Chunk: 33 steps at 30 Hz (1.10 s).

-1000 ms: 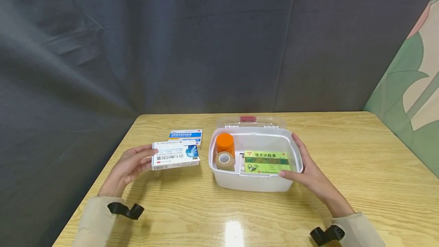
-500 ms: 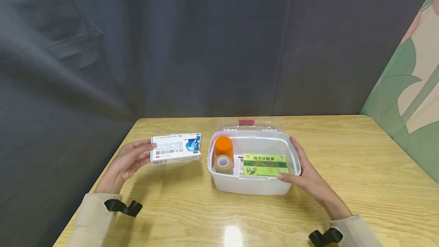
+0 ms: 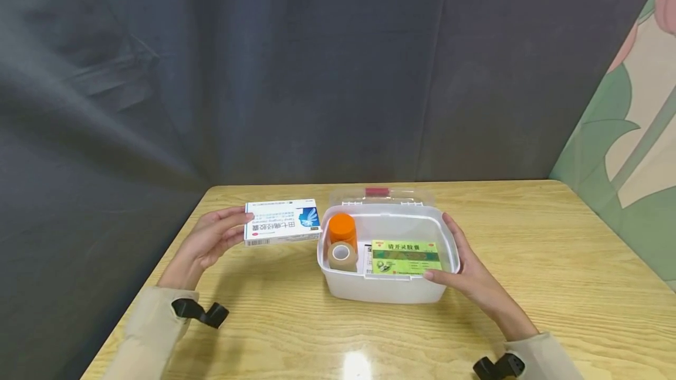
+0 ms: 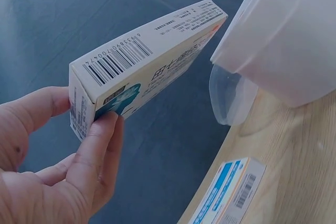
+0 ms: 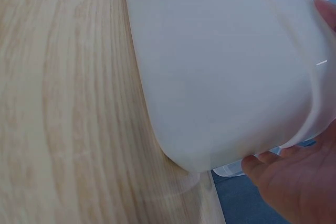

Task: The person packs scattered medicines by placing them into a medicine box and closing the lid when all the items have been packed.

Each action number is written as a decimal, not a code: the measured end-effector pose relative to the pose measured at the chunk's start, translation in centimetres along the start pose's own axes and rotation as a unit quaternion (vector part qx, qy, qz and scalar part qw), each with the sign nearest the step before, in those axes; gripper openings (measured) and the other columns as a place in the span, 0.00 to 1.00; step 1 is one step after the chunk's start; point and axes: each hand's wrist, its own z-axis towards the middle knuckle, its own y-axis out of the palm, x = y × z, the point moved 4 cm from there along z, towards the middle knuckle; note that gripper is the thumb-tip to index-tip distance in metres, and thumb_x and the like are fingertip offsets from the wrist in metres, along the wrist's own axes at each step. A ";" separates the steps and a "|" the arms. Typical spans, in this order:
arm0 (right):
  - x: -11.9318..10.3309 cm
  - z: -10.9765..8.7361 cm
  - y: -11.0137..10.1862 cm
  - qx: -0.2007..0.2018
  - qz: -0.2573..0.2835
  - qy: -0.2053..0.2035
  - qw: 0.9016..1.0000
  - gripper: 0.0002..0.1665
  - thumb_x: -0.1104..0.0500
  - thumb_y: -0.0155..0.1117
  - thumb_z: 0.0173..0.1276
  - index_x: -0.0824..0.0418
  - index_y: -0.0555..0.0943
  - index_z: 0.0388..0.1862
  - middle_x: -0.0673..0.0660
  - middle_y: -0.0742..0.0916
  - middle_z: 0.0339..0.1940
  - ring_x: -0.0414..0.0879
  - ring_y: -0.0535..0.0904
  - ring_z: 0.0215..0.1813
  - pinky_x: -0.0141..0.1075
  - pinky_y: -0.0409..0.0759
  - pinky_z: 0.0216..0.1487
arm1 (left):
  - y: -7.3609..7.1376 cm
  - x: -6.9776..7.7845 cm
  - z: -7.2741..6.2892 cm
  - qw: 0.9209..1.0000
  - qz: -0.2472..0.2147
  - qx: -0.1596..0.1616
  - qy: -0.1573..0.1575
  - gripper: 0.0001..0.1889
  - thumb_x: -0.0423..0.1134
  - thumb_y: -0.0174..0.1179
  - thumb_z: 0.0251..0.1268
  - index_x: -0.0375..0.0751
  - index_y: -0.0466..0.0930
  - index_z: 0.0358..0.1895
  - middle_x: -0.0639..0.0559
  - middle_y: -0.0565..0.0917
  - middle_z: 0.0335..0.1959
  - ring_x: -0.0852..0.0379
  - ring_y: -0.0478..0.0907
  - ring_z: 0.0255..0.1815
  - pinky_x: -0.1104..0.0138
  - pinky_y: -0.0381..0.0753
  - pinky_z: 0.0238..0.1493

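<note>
My left hand (image 3: 211, 236) pinches a white and blue medicine box (image 3: 282, 221) by its left end, raised above the table with its right end right at the rim of a white plastic storage box (image 3: 388, 289). My right hand (image 3: 470, 268) grips that storage box at its right front corner, thumb over the front rim. Inside it are an orange-capped bottle (image 3: 342, 228), a tan roll of tape (image 3: 342, 255) and a green medicine box (image 3: 405, 258). In the left wrist view the barcode side of the held medicine box (image 4: 149, 51) shows.
The storage box's clear lid (image 3: 401, 196) with a red latch (image 3: 377, 192) hangs open behind it. A second blue and white medicine box (image 4: 228, 192) lies on the wooden table (image 3: 285, 321), hidden in the head view. A dark curtain (image 3: 317, 75) stands behind.
My left hand has carried the medicine box up and to the right, toward the storage box, so it covers the second box in the head view. My right hand keeps its grip.
</note>
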 end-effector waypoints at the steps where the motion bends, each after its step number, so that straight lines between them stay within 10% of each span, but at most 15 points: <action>1: 0.0 0.0 0.0 0.000 0.000 0.000 1.000 0.65 0.70 0.69 0.58 0.51 0.36 0.80 0.72 0.60 0.70 0.71 0.63 0.63 0.62 0.67 0.57 | 0.2 0.0 0.1 1.000 0.000 -0.001 0.001 0.30 0.29 0.57 0.68 0.18 0.54 0.68 0.50 0.83 0.40 0.57 0.83 0.40 0.69 0.83 0.43; 33: 0.2 0.1 -0.1 0.003 -0.004 -0.002 1.000 0.65 0.69 0.69 0.58 0.53 0.36 0.80 0.70 0.60 0.70 0.69 0.63 0.64 0.62 0.66 0.58 | 6.1 0.5 2.4 0.998 -0.029 -0.045 -0.012 0.28 0.25 0.57 0.66 0.24 0.58 0.67 0.45 0.82 0.38 0.57 0.83 0.35 0.69 0.84 0.39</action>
